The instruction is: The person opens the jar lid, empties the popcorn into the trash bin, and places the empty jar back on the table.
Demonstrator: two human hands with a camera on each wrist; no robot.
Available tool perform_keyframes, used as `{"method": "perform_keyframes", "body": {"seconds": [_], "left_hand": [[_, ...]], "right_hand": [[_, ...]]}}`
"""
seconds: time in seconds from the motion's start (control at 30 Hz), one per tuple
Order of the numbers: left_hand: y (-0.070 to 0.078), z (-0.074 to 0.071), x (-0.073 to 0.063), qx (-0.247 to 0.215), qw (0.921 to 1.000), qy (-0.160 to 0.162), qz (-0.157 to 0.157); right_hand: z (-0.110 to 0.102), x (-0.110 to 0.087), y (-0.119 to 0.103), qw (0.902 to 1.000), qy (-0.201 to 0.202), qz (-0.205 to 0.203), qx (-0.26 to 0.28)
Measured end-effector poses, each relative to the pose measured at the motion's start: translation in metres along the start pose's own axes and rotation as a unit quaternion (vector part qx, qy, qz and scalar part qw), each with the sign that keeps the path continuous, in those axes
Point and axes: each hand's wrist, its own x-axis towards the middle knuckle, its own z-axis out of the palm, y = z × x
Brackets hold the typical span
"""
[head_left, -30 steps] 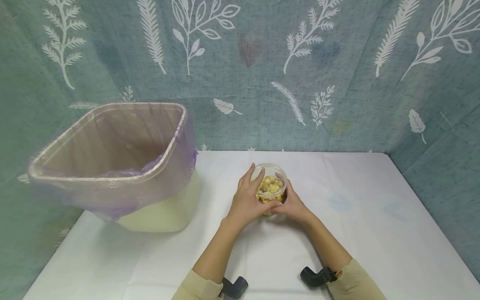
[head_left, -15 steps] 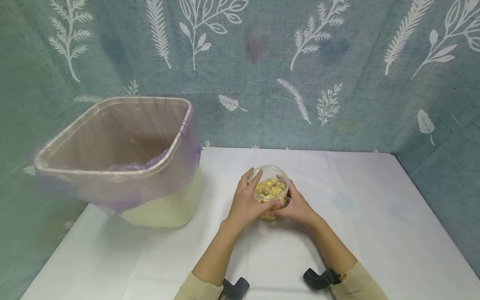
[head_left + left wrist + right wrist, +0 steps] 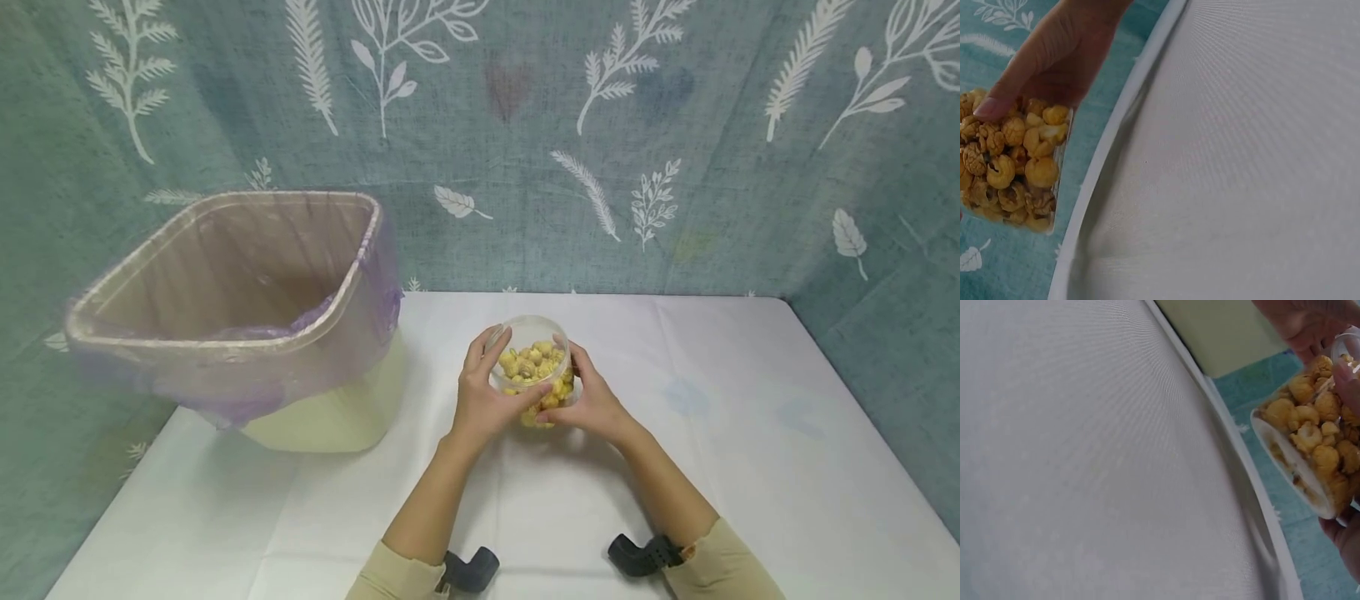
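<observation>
At left of tabletop (image 3: 750, 467), lined bin (image 3: 330, 417). Rightward, left hand (image 3: 483, 406) holds left side of clear jar (image 3: 534, 327) of popcorn (image 3: 528, 362), fingers by rim, thumb across near side. Jar between hands, over tabletop's middle; contact below unclear. Step looks like two-handed holding; next move seems to call for steady, level grip. Right hand (image 3: 596, 408) grips right side, thumb low in front. Both forearms (image 3: 427, 508) angle inward.

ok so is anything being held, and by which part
Yes, the jar: the left hand grips it near the top, the right hand lower on its side.
</observation>
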Motion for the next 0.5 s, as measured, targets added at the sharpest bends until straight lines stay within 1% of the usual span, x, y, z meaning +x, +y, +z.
{"method": "perform_keyframes", "body": {"seconds": [0.1, 0.17, 0.3, 0.4, 0.5], "left_hand": [[0.000, 0.000, 0.002, -0.016, 0.9997, 0.011, 0.017], [0.002, 0.000, 0.002, -0.023, 0.9994, 0.014, 0.021], [0.010, -0.003, 0.002, -0.034, 0.9986, 0.023, 0.033], [0.019, -0.007, 0.002, -0.046, 0.9969, 0.038, 0.051], [0.027, -0.013, 0.003, -0.074, 0.9936, 0.055, 0.066]], "right_hand": [[-0.003, 0.000, -0.005, 0.9999, 0.004, -0.013, -0.007], [-0.005, -0.001, -0.008, 0.9997, 0.010, -0.018, -0.011], [-0.005, -0.005, -0.016, 0.9988, 0.025, -0.039, -0.013], [-0.006, -0.008, -0.023, 0.9967, 0.032, -0.074, -0.008], [-0.010, -0.009, -0.030, 0.9912, 0.029, -0.129, 0.009]]}}
